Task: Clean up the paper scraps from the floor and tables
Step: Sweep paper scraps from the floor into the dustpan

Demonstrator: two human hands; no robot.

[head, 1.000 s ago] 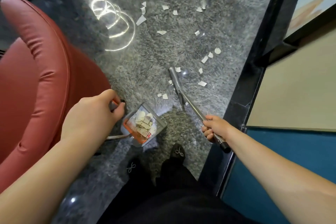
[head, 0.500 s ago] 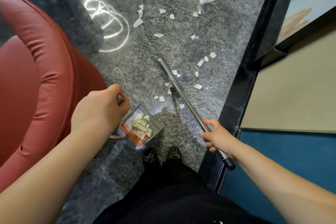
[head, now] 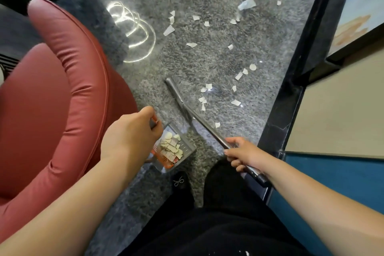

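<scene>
My left hand (head: 133,137) grips the handle of a grey and orange dustpan (head: 185,149) standing on the glossy grey floor in front of my feet. Several white paper scraps lie heaped inside it. My right hand (head: 242,151) holds the metal handle of a broom (head: 199,118), which slants up and left to its narrow head on the floor. Several white paper scraps (head: 202,101) lie just right of the broom head. More paper scraps (head: 168,30) are scattered further out, with a larger crumpled piece (head: 246,4) near the top.
A red leather armchair (head: 52,100) fills the left side, close to the dustpan. A black skirting edge (head: 291,93) and a blue and beige wall panel (head: 342,131) bound the right. My black shoes (head: 178,181) stand just behind the dustpan. Ceiling lights glare on the floor.
The broom head has swung left and slightly back toward the dustpan. The dustpan and my left hand stay nearly where they were. The view has shifted a little forward.
</scene>
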